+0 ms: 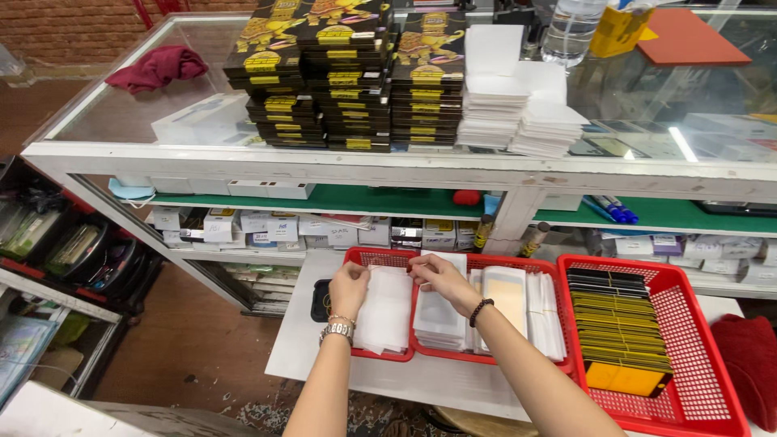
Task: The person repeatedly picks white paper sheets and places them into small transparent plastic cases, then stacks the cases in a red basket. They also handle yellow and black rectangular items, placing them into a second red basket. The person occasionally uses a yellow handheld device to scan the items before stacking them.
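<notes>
Head view: left hand (pixel 348 287) curled, pinching top of white sleeve (pixel 385 311) over left red basket (pixel 366 257); right hand (pixel 439 279) pinches same sleeve's top edge. White packets (pixel 518 311) fill middle basket (pixel 518 263), black-yellow cards (pixel 617 324) right basket (pixel 696 380). Black-yellow boxes (pixel 348 81) stacked on glass counter (pixel 121 121).

A low white surface (pixel 421 380) carries three red mesh baskets side by side — a left one (pixel 376 260), a middle one (pixel 518 265) and a right one (pixel 696 380). At its right end lies a dark red cloth (pixel 749 356) — just beside the right basket.
</notes>
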